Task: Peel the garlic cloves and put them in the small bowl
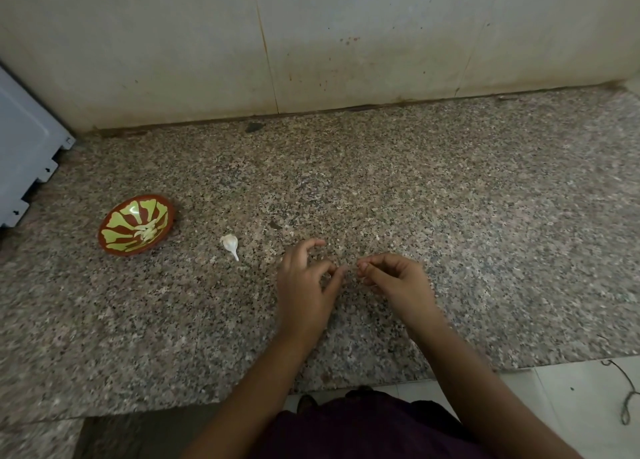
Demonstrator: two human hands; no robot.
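Left hand (304, 285): low over the tabletop, fingers curled, the thumb bent in toward the fingertips; too small to tell whether anything is pinched there.
Right hand (394, 278): just beside the left, fingers curled inward, thumb and fingertips drawn together and pointing at the left hand's; I cannot tell whether they hold a clove.
Gap between the hands: narrow, the fingertips close but apart.
Garlic piece (230, 244): white, skin on, with a short stalk; it lies on the tabletop left of the left hand, between that hand and the bowl.
Small bowl (119, 247): brown with a yellow-green pattern, tilted toward the camera, well left of the hands.
Peeled cloves (147, 232): a pale cluster inside the bowl, toward its right side.
Tabletop (450, 181): speckled granite, meeting a stained tiled wall (346, 43) at the back.
Grey casing (24, 154): at the left edge, behind the bowl.
Cord (627, 399): on the pale floor at lower right.
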